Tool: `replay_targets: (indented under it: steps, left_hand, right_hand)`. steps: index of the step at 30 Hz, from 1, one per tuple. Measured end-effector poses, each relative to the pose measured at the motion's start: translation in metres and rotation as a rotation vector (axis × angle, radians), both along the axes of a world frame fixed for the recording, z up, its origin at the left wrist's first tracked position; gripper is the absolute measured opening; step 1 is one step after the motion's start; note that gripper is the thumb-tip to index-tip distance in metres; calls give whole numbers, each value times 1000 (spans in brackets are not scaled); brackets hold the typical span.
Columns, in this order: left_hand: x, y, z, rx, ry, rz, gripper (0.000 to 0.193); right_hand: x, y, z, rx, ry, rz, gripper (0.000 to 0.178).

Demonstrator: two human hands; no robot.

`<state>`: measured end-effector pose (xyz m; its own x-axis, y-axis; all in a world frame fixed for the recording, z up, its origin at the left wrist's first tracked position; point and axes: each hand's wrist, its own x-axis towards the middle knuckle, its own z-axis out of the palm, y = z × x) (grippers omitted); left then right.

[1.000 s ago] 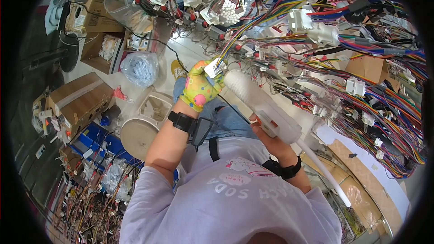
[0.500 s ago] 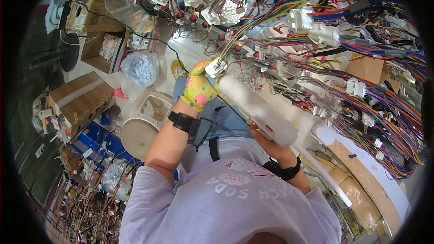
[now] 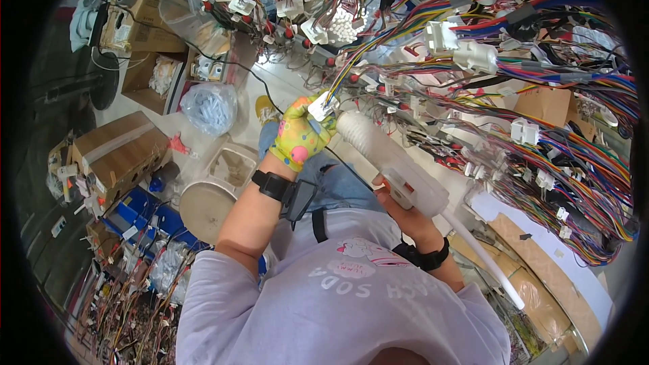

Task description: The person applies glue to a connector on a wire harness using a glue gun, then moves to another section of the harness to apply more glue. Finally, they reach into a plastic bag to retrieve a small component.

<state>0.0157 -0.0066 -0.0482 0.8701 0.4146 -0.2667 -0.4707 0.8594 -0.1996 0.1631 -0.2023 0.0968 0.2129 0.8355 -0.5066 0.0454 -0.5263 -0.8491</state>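
Note:
My left hand (image 3: 299,138), in a yellow-green glove with coloured dots, is closed around a white plastic connector (image 3: 323,107). Thin yellow, blue and white wires run up from that connector into the harness bundles. My bare right hand (image 3: 411,222) grips a whitish hot glue gun (image 3: 385,155) from below, its fingers partly hidden by the gun's body. The gun's ribbed front end points up-left, close beside the gloved hand and connector; whether they touch I cannot tell. Out of its rear sticks a long white glue stick (image 3: 490,263). A black cable (image 3: 348,164) passes below the gun.
Bundles of coloured wires (image 3: 568,142) with white connectors fill the far and right sides. On the left are cardboard boxes (image 3: 115,152), a clear bag of pale parts (image 3: 208,108), a round-topped beige stool (image 3: 208,208) and blue bins (image 3: 135,213). Cardboard (image 3: 534,250) lies at right.
The glue gun's front end has shifted slightly right and away from the connector. Larger white connectors in the right-hand harnesses have moved slightly left. My left hand keeps its hold.

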Motion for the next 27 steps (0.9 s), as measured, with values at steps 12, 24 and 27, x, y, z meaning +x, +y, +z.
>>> replay_targets:
  steps: [12, 24, 27]
  left_hand:
    - [-8, -6, 13, 298, 431, -98, 42]
    - [-13, 20, 8, 562, 457, -217, 35]
    - [-15, 25, -2, 544, 513, -207, 36]
  right_hand:
    - [10, -30, -16, -79, -22, 81, 38]
    - [24, -16, 57, -252, -247, 190, 79]
    - [29, -24, 36, -165, -250, 216, 70]
